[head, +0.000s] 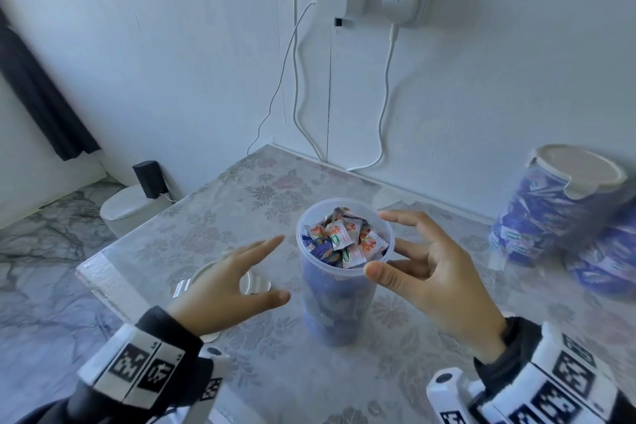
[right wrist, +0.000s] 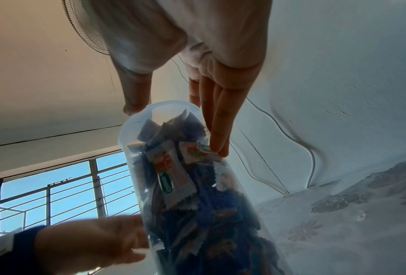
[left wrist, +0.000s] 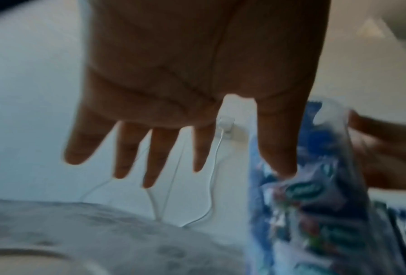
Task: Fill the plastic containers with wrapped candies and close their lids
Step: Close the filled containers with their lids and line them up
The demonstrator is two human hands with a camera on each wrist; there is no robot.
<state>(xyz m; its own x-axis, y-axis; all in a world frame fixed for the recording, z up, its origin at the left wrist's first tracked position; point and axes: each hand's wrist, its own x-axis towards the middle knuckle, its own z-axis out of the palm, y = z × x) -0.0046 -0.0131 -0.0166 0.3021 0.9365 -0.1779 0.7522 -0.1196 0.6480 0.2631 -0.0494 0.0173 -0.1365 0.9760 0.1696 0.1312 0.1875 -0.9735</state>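
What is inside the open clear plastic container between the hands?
The tall clear plastic container is filled nearly to its rim with wrapped candies in white, orange and blue wrappers. The bottom layers are hidden under the pile.

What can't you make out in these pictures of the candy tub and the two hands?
- Lid beside the open container: head view, mostly hidden under the left hand.
- Closed containers at right: head view, blurred and cut by the edge.
- Right hand contact with the container's rim: uncertain in every view.
- Left wrist view: motion blur smears the candies.
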